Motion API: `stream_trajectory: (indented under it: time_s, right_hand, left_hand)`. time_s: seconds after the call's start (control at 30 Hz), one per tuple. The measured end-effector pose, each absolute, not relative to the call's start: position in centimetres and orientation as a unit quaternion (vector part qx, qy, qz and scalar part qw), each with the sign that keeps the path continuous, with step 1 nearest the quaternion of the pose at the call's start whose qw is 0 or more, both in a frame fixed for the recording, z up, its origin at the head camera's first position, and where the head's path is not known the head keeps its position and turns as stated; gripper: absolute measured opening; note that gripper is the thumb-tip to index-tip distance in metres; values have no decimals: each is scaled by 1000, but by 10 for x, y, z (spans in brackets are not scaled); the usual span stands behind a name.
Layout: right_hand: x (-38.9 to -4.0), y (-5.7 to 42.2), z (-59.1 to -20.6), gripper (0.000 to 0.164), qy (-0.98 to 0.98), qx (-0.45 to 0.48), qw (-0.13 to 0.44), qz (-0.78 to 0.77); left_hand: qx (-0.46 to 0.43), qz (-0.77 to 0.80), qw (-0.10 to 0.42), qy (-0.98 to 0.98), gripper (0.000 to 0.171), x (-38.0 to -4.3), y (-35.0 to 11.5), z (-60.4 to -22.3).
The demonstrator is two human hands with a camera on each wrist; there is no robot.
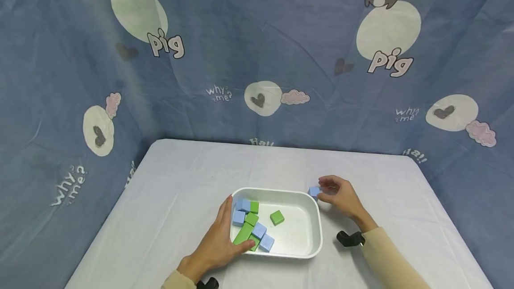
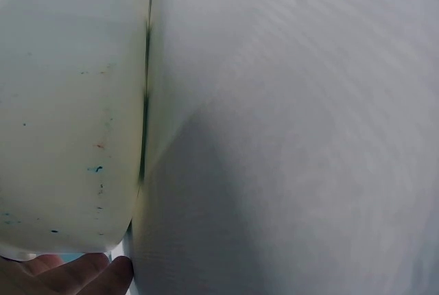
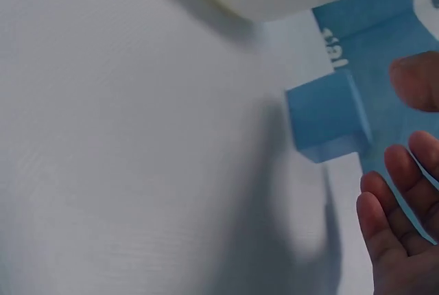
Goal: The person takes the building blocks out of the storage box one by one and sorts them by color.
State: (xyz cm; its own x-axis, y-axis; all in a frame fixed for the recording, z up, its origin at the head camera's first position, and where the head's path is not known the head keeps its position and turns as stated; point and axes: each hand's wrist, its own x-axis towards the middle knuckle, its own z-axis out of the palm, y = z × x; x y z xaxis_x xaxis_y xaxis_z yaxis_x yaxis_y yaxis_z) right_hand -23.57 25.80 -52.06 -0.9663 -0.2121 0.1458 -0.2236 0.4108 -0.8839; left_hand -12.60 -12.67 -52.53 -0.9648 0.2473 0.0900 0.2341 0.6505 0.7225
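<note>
A blue cloth backdrop [image 1: 241, 35], creased and printed with cartoon pigs, rises beyond both hands. Beneath them spreads a white tablecloth [image 1: 361, 171], soft and faintly wrinkled. Between the two hands sits a white tray [image 1: 297, 226], a smooth rounded rectangle with a raised rim, its outer wall flecked with colored specks in the left wrist view. The left hand [image 1: 218, 244] grips the tray's near corner, fingers along the outer end, thumb over the rim; a steady, light hold there should stop it sliding. Past the tray's opposite end, the right hand [image 1: 341, 197] reaches with thumb and fingers parted, holding nothing.

Beside the left thumb, inside the tray, lies the longest piece, a straight green bar [image 1: 243, 234]. Four blue cubes [image 1: 267, 243] lie near that same hand, set at odd angles. A lone blue cube [image 1: 313, 191] is just off the right fingertips, outside the tray's far corner; the right wrist view shows a gap between cube and fingers. A clean pickup likely calls for thumb and fingertips on opposite flat faces, since a pinch across the corners could twist it loose. Smallest, three green blocks crowd near the left hand, while a separate green block [image 1: 277, 217] sits between the hands. All look matte and crisp-edged; their material is hard to tell.
</note>
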Motion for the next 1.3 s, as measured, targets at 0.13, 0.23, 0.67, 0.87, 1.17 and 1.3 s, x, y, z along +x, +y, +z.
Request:
stream_trajectory:
  time_s: [0.13, 0.23, 0.67, 0.87, 1.17, 1.3]
  right_hand:
    - [-238, 259, -512, 47, -813, 141, 29, 564]
    - [-238, 257, -505, 46, -800, 145, 42, 580]
    - [-237, 227, -476, 48, -779, 195, 40, 594]
    - [-235, 206, -464, 53, -784, 233, 28, 575]
    - [-235, 175, -447, 55, -771, 269, 1, 578]
    - [-235, 164, -445, 56, -772, 271, -1, 575]
  left_hand:
    - [134, 397, 5, 908, 133, -128, -128, -524]
    - [135, 400, 5, 906, 132, -130, -129, -524]
    - [129, 403, 8, 906, 132, -129, -130, -525]
    - [125, 404, 13, 906, 134, -128, -130, -525]
    - [124, 397, 23, 909, 140, -127, -131, -526]
    - [124, 400, 27, 908, 141, -126, -131, -527]
